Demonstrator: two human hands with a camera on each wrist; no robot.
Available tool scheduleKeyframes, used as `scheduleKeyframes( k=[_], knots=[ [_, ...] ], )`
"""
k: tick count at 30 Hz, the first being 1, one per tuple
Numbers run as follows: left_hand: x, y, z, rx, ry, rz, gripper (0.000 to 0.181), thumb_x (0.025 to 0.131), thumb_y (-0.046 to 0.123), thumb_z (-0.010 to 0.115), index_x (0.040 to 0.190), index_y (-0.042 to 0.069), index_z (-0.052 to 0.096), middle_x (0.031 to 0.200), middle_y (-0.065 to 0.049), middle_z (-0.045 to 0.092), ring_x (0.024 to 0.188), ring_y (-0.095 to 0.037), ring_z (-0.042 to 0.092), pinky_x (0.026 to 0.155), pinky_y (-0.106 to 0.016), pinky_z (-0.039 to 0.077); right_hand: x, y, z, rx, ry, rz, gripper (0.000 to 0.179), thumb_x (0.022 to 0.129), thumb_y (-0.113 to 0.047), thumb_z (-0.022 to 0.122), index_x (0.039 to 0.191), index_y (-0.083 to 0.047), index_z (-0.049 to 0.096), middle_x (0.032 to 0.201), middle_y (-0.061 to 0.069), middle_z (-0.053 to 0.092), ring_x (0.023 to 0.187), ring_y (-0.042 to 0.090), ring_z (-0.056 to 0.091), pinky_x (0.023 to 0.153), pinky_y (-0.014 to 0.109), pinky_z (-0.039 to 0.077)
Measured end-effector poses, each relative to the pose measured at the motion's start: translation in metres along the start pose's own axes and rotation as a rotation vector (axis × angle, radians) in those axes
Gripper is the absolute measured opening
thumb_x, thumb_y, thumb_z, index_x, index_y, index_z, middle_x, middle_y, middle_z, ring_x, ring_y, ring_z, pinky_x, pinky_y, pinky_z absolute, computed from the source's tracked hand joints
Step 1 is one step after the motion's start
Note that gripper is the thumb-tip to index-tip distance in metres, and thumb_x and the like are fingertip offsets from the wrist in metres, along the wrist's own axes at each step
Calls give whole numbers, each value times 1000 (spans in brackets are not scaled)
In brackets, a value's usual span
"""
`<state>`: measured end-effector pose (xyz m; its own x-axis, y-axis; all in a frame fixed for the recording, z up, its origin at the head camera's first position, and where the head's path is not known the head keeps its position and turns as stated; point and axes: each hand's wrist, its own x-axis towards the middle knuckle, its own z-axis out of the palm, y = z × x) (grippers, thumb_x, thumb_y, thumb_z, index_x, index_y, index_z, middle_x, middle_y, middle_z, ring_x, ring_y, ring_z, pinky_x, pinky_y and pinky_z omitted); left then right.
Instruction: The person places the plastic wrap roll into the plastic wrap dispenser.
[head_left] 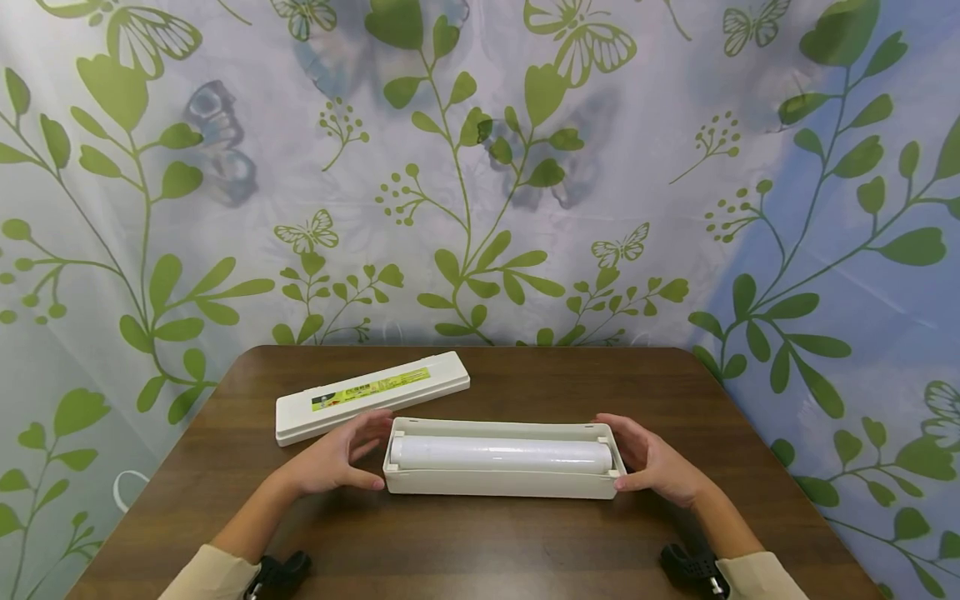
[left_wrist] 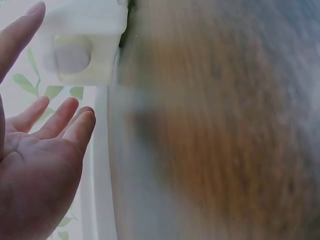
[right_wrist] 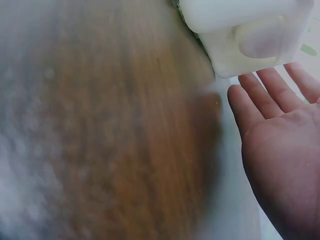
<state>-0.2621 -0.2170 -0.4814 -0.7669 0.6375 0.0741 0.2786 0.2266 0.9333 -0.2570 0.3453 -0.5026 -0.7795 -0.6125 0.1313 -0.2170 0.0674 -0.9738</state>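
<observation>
An open white plastic box (head_left: 502,485) sits on the table with a roll of clear plastic wrap (head_left: 502,454) lying lengthwise in it. At the box's left end is my left hand (head_left: 341,454), thumb and fingers spread, a small gap between them and the box. The left wrist view shows that palm (left_wrist: 45,165) with nothing in it. My right hand (head_left: 660,462) is at the opposite end, thumb right at the front corner and fingertips by the back corner. In the right wrist view its fingers (right_wrist: 272,92) extend loosely toward the box end (right_wrist: 255,45).
A long white lid (head_left: 442,375) with a yellow-green label lies slanted behind the box, to the left, close to my left fingers. The brown wooden table (head_left: 495,550) ends at a leaf-patterned curtain (head_left: 495,167). Black straps (head_left: 693,571) circle both wrists.
</observation>
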Motion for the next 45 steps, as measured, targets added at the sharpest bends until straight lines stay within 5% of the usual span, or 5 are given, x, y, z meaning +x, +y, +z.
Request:
scheduleKeyframes(
  k=[9,18,26,35,45],
  knots=[
    [-12,0,-9,9,57,28,103,79,10,88,157,-5,22,160,-31,29,151,-48,27,118,-48,28,1,-1,5,60,-17,5,99,80,5,79,160,-2,20,157,14,41,135,9,52,105,29,52],
    [-27,-4,-26,30,137,50,98,80,8,87,156,-5,25,158,-32,32,147,-17,42,114,-15,38,2,-2,8,51,-16,4,98,80,6,79,159,-1,21,153,18,42,130,11,55,102,31,54],
    [-38,-8,-42,75,234,41,91,79,8,87,151,-8,33,154,-34,39,142,-9,47,109,-12,40,3,-1,8,41,0,39,98,81,4,80,157,6,18,148,12,48,125,13,58,99,33,55],
    [-48,-13,-56,80,300,92,79,82,1,84,146,-9,40,146,-38,43,134,3,51,107,-13,44,3,0,7,-3,-11,0,95,81,3,80,154,10,20,147,34,41,123,11,58,98,32,56],
    [-55,-21,-76,152,433,44,72,81,6,86,140,-8,49,141,-35,49,127,7,54,103,-9,44,3,1,5,-13,-5,6,94,81,3,80,154,9,22,146,32,43,122,13,59,96,33,57]
  ],
)
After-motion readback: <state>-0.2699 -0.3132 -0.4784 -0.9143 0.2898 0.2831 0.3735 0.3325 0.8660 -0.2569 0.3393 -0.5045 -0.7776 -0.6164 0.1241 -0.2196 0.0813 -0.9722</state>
